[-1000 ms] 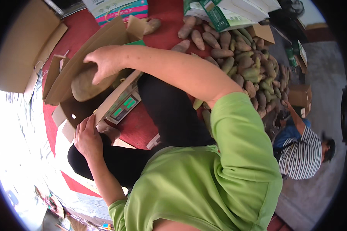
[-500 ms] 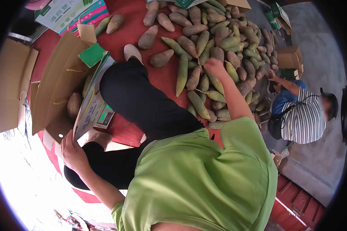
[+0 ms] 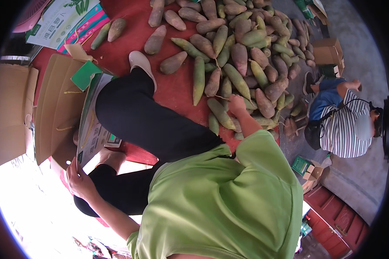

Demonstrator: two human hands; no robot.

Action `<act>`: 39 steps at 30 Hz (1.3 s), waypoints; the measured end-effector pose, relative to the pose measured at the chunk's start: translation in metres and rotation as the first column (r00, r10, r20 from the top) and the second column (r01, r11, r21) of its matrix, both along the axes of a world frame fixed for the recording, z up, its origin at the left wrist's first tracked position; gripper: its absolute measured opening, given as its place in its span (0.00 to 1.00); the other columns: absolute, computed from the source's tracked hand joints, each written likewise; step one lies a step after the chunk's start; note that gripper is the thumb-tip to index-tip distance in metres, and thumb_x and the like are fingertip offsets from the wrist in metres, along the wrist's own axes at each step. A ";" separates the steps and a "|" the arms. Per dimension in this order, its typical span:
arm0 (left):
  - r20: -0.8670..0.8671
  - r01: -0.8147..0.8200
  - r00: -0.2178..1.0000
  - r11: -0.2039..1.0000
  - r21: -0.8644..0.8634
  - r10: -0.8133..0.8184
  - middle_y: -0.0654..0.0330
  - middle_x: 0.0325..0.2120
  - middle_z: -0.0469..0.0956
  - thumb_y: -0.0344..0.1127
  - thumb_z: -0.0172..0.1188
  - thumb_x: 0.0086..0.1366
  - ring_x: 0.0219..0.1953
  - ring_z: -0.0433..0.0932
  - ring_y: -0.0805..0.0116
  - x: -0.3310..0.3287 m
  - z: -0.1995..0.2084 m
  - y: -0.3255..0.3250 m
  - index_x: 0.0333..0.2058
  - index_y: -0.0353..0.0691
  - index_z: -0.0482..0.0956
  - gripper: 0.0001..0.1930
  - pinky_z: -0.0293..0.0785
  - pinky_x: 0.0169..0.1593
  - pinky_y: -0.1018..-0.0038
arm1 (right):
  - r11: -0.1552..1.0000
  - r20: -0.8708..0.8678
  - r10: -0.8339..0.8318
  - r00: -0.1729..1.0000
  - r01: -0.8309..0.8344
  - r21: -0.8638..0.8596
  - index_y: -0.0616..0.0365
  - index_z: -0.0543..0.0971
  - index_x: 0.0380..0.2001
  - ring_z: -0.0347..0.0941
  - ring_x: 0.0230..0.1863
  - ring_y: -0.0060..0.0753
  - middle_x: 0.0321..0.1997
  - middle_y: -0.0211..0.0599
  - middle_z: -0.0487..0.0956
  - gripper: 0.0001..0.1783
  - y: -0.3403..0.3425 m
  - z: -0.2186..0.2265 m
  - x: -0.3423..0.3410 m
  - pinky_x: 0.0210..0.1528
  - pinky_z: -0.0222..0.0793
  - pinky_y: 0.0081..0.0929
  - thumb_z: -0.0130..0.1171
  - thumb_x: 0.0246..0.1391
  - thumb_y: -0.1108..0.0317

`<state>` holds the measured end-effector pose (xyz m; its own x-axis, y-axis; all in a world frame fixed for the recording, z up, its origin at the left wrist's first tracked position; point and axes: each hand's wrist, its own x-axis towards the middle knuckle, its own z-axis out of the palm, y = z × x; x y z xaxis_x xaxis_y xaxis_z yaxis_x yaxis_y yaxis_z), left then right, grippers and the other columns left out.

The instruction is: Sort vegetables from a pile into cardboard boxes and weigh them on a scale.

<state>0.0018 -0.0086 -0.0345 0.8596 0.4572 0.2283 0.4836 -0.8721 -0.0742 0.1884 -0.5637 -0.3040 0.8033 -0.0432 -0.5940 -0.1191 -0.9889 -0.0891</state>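
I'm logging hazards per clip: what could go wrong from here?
The right hand is among heaped root vegetables; pulling one might set neighbours rolling. The left hand is at the near edge of the open carton; a slip might let it shift. A pale shoe near a loose vegetable might bruise it.
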 end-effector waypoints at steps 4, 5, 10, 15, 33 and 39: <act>0.026 -0.010 1.000 1.000 -0.012 0.010 0.61 0.34 0.80 0.32 0.57 0.62 0.37 0.79 0.61 -0.004 -0.009 0.006 0.39 0.43 0.81 0.08 0.75 0.40 0.68 | 0.985 0.107 0.067 0.992 -0.048 -0.168 0.52 0.74 0.42 0.67 0.54 0.45 0.48 0.38 0.73 0.15 0.014 0.014 0.007 0.50 0.68 0.40 0.54 0.47 0.69; 0.025 -0.012 1.000 1.000 -0.003 0.013 0.61 0.34 0.80 0.32 0.57 0.62 0.38 0.79 0.62 -0.005 -0.009 0.006 0.40 0.43 0.81 0.08 0.75 0.40 0.68 | 0.971 0.098 0.123 0.988 -0.100 -0.217 0.52 0.74 0.41 0.67 0.54 0.43 0.47 0.36 0.73 0.14 0.014 0.014 0.006 0.51 0.68 0.41 0.53 0.47 0.70; 0.018 -0.051 0.999 0.999 -0.013 0.051 0.61 0.35 0.80 0.32 0.57 0.63 0.38 0.79 0.62 0.000 -0.006 0.001 0.40 0.44 0.81 0.08 0.75 0.41 0.68 | 0.928 0.035 0.283 0.958 -0.265 -0.262 0.49 0.74 0.41 0.67 0.53 0.38 0.46 0.34 0.73 0.14 0.012 0.007 0.006 0.49 0.66 0.39 0.54 0.48 0.69; 0.010 -0.034 0.999 0.999 0.005 0.034 0.61 0.35 0.81 0.33 0.56 0.63 0.38 0.80 0.62 -0.002 -0.006 0.001 0.40 0.44 0.81 0.08 0.75 0.41 0.69 | 0.855 -0.015 0.415 0.910 -0.396 -0.335 0.44 0.77 0.41 0.67 0.52 0.32 0.46 0.29 0.75 0.11 0.021 0.005 0.010 0.46 0.65 0.37 0.51 0.54 0.65; 0.030 -0.098 0.994 0.989 -0.109 0.102 0.61 0.38 0.79 0.24 0.56 0.55 0.41 0.79 0.60 -0.002 0.001 -0.005 0.41 0.46 0.80 0.15 0.75 0.42 0.68 | 0.996 0.235 -0.006 0.972 -0.016 0.091 0.52 0.75 0.33 0.73 0.43 0.48 0.35 0.42 0.79 0.09 -0.010 0.003 -0.002 0.45 0.65 0.44 0.57 0.48 0.62; 0.023 -0.128 0.991 0.979 -0.158 0.133 0.63 0.38 0.79 0.24 0.55 0.52 0.43 0.77 0.61 0.008 0.009 -0.012 0.40 0.46 0.80 0.16 0.72 0.47 0.67 | 0.812 0.431 -0.488 0.759 0.215 0.542 0.62 0.71 0.30 0.73 0.34 0.34 0.30 0.38 0.75 0.05 -0.046 0.012 -0.004 0.40 0.68 0.30 0.55 0.47 0.74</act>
